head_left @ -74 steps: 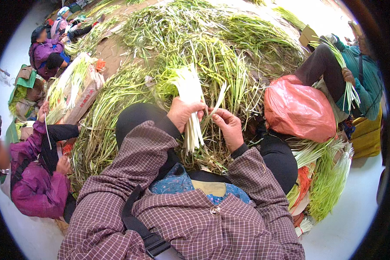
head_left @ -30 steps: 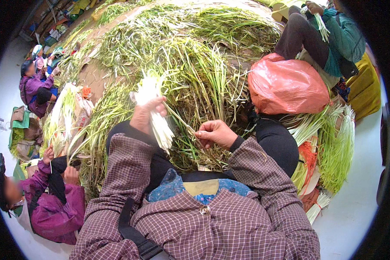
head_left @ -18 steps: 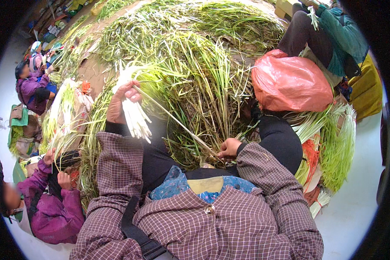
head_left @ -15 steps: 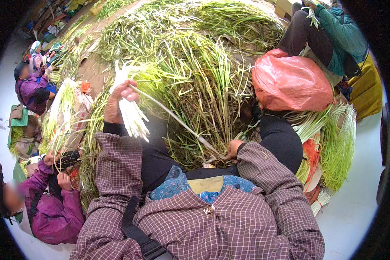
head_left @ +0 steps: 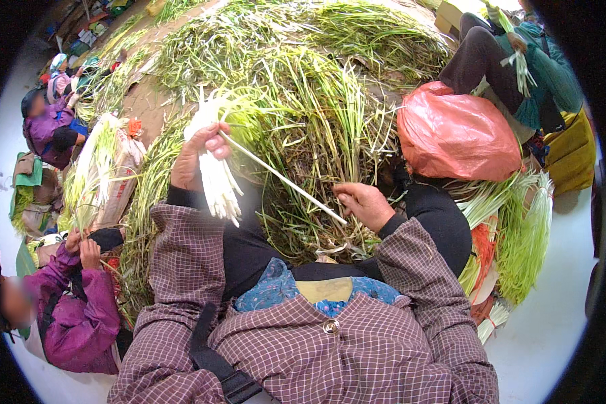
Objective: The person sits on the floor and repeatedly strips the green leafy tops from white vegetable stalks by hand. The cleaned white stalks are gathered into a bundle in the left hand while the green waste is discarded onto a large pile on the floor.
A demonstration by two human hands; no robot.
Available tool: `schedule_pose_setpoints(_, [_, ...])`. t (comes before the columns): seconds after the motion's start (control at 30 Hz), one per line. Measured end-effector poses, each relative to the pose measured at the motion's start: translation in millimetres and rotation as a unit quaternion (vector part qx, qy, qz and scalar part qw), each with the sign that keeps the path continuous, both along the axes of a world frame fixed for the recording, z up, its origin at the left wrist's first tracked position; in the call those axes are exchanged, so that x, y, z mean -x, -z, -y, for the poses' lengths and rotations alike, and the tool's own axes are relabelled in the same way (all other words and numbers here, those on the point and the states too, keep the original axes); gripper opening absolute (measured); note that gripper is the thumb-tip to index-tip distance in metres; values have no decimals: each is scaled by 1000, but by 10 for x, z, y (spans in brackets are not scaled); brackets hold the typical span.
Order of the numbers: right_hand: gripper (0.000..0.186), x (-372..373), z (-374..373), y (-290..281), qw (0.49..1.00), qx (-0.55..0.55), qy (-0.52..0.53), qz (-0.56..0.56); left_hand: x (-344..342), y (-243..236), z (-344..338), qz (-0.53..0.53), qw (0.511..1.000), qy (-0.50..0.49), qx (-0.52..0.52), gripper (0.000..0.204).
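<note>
My left hand [head_left: 202, 145] is closed around a fanned bunch of peeled white stalks [head_left: 219, 188] with pale green leaves. A single long white stalk [head_left: 283, 175] runs from that hand down to the right, over the heap. Just above this stalk's lower end is my right hand [head_left: 360, 202], fingers loosely bent and apart, with nothing visible held in them. Beneath both hands lies a tangled heap of green and straw-coloured plants [head_left: 303, 108], reaching down between my dark-clad knees.
A red plastic bag [head_left: 458, 135] and stalk bundles [head_left: 518, 242] lie at right. A co-worker in teal [head_left: 545, 74] sits beyond. Coworkers in purple [head_left: 81, 323] sit at left, near sacks [head_left: 118, 182] topped with stalks. More greens [head_left: 370, 34] cover the brown ground.
The single stalk has separated outward from the bunch as my left hand moved left. My right hand, earlier low at the stalk's end, has risen and come off it.
</note>
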State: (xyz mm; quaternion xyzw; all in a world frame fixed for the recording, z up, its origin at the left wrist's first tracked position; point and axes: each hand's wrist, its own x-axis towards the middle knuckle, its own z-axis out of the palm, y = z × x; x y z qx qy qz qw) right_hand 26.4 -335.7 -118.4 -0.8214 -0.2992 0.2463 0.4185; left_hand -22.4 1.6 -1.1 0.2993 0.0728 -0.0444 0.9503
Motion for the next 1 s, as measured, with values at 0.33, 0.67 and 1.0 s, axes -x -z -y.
schedule_pose_setpoints(0.33, [26, 423, -401, -371, 931, -155, -157, -291, 14, -14, 34, -4, 998, -8, 56, 18])
schedule_pose_setpoints(0.67, [25, 369, -568, -698, 902, -372, 10, -221, -33, 122, 82, 37, 996, -82, 21, 13])
schedule_pose_setpoints(1.0, [28, 228, -1053, -945, 943, -260, -45, -204, 46, 18, 535, 25, 995, -41, -92, 56])
